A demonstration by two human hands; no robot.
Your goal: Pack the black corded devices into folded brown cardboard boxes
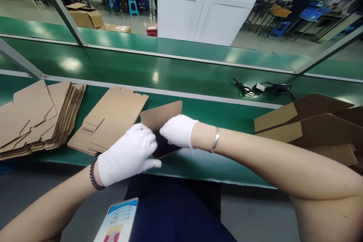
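A small cardboard box (163, 115) stands partly folded on the bench in front of me, with one brown flap raised at the back and a dark area below it. My left hand (129, 155), in a white glove, grips its left side with bent fingers; the thumb sticks out toward the right along the near side. Over the right part of the box, my right hand (179, 131), also gloved, has its fingers closed on the cardboard. Their tips are hidden. Just left of the box lies a small pile of flat cardboard blanks (113, 115).
A taller stack of flat cardboard blanks (39, 117) sits at the far left. Folded cardboard boxes (306, 128) stand at the right. A black cable with an adapter (279, 88) lies on the green ledge (181, 72) behind. Metal frame posts (58, 7) rise at the back.
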